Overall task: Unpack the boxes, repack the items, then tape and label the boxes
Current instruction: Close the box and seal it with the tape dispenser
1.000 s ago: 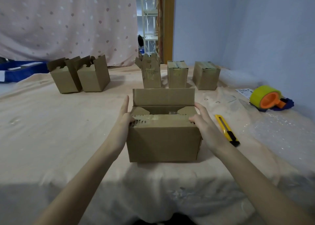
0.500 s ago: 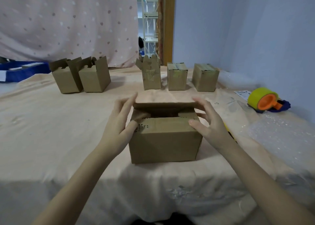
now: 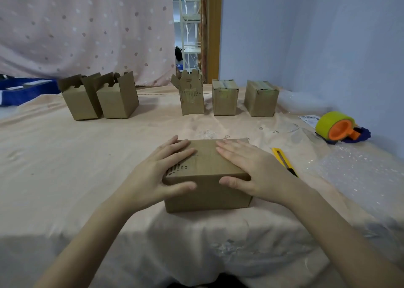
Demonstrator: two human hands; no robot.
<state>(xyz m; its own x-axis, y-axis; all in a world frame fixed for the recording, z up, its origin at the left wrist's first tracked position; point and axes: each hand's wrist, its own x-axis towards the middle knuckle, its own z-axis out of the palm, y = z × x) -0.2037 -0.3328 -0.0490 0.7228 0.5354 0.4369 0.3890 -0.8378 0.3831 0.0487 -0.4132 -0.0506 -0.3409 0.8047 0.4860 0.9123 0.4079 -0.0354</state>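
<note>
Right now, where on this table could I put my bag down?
The widest bare cloth lies left of the held box, in front of the two open boxes. A band runs between it and the back row. The right is crowded: knife, tape dispenser, bubble wrap.

Brown cardboard box — flaps folded shut, upright on cloth-covered table, near front edge.
</note>
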